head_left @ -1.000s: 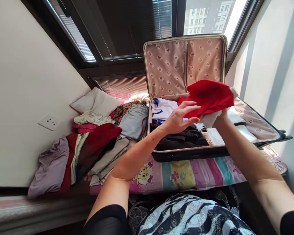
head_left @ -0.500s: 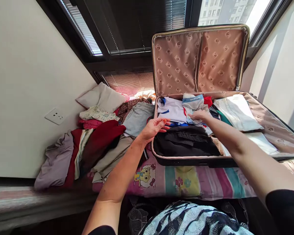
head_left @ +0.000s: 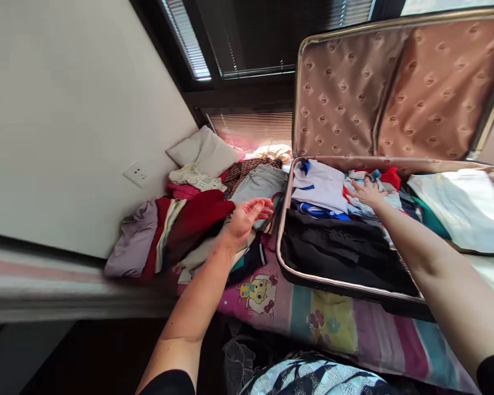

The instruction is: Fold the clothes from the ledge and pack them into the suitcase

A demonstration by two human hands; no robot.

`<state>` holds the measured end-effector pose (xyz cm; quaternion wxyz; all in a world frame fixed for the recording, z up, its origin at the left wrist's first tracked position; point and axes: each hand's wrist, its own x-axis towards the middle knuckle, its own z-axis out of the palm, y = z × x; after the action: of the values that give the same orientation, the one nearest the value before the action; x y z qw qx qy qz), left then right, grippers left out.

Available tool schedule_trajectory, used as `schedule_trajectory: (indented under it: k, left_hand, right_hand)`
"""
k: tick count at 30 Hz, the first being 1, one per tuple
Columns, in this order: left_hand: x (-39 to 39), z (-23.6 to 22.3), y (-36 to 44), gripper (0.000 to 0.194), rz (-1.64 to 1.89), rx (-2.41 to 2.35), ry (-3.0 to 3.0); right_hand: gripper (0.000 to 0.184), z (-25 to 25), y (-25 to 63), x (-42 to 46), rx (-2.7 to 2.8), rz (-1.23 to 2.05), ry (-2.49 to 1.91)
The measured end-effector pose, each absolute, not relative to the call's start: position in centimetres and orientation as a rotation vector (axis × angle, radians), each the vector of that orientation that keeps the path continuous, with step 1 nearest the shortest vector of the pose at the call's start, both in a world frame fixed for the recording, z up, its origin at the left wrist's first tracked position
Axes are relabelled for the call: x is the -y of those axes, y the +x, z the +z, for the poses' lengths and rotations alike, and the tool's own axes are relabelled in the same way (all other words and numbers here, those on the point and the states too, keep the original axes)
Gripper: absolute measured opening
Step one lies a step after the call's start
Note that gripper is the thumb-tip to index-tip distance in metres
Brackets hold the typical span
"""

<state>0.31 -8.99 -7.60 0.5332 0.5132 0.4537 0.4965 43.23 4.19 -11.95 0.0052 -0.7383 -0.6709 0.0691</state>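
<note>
Clothes [head_left: 356, 208] at three o'clock, inside one open suitcase [head_left: 337, 131], meet the right hand [head_left: 368, 193], grip spread apart; the left hand [head_left: 245, 218], grip loosely parted, hovers mid-dial, one pillow [head_left: 209, 151] at eleven.

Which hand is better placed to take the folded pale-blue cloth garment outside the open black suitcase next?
Left, probably: your left hand hovers near that garment, apparently empty, while your right hand is spread over clothes inside the suitcase.

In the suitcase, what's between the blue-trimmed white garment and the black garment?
Blue cloth shows between the white garment and the black garment in the head view.
</note>
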Motion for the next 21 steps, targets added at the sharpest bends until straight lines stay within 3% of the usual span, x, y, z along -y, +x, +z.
schedule_trajectory:
  k: [2, 5, 11, 15, 19, 21]
  left_hand:
    - [6.7, -9.7, -1.8, 0.047, 1.202, -1.381, 1.279]
    - [3.4, -12.9, -2.3, 0.043, 0.900, -1.838, 1.554]
    - [-0.5, -16.2, 1.1, 0.098, 0.239, -2.073, 1.918]
    - [-0.7, -17.2, 0.2, 0.109, 0.070, -1.979, 1.935]
    - [1.4, -18.5, 0.3, 0.129, 0.065, -2.063, 1.936]
    - [2.2, -18.7, 1.1, 0.119, 0.160, -2.143, 1.874]
  right_hand:
    - [0.076, -13.5, 43.8, -5.1, 2.006, 0.346, -2.394]
    - [0.078, -14.2, 44.2, -5.5, 1.963, 0.391, -2.365]
    - [0.059, -12.7, 42.6, -2.4, 1.965, -0.063, -2.150]
    - [0.057, -10.2, 40.1, 0.1, 2.037, -0.252, -2.045]
    - [0.062, -8.7, 37.7, 2.0, 2.219, -0.228, -1.996]
    - [0.064, -8.8, 36.8, 2.7, 2.291, -0.185, -1.948]
